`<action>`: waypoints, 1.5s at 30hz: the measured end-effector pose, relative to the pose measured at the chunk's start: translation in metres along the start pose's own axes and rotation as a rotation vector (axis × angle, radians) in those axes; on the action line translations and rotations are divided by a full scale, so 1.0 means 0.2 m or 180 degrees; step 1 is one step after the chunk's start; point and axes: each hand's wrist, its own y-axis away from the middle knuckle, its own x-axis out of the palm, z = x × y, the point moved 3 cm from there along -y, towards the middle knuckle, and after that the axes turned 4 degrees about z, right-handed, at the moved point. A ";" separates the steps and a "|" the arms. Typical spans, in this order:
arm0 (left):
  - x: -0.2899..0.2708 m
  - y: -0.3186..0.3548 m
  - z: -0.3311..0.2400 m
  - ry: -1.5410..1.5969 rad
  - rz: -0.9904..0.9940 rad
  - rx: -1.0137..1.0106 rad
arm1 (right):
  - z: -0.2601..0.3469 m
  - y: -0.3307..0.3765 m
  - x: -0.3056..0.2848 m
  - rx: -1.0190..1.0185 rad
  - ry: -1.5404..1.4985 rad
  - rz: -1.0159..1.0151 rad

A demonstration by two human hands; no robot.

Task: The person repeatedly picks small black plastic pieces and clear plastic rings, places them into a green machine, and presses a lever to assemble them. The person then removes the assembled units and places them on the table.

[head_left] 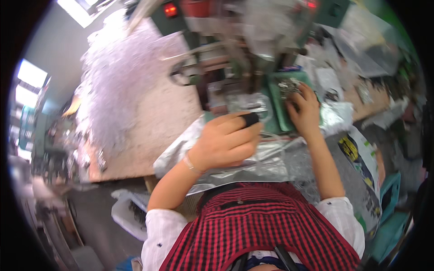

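My right hand [305, 110] reaches into a green tray [281, 113] at the right of the machine. Its bent fingers touch a pile of small silvery metal parts [288, 86], and whatever is pinched there is hidden. Nearer the middle, my left hand [230, 141] is closed, fingers curled and pressed together, with a black cover [249, 119] on one finger. What it holds, if anything, I cannot make out. Just beyond it lies clear plastic [253, 101], blurred, at the foot of the machine [226, 58]. Shiny silver sheeting [226, 176] covers the table edge below my hands.
A large heap of clear plastic pieces [113, 77] covers the left of the wooden table [167, 108]. Red-lit displays [170, 10] sit on the machine's upper part. Plastic bags [366, 49] crowd the right side. A white container [131, 212] stands below the table at left.
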 end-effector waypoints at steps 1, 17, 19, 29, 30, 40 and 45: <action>-0.01 0.01 0.00 -0.0027 0.0172 -0.0014 | 0.02 -0.03 0.02 -0.0108 0.0061 0.0151; -0.24 1.30 0.54 -0.2356 0.1227 -0.4492 | -0.10 -0.07 0.08 0.0402 -0.0064 -0.0096; -0.40 1.31 0.58 -0.1893 0.0087 -0.4652 | -0.13 0.00 0.06 0.0525 -0.0231 -0.0204; -1.35 2.24 1.11 -0.1795 -0.1031 -0.5681 | -0.19 0.09 -0.04 0.1386 -0.1478 -0.0043; -1.29 2.21 1.15 -0.1966 -0.0913 -0.5743 | -0.20 0.14 -0.06 0.1511 -0.1488 -0.0038; -0.84 1.68 1.06 -0.2551 0.0631 -0.5701 | 0.37 -0.26 -0.16 0.0912 -0.2365 0.0565; -0.75 1.18 0.87 -0.2218 0.1299 -0.5335 | 0.41 -0.25 -0.02 0.1193 -0.3498 0.0100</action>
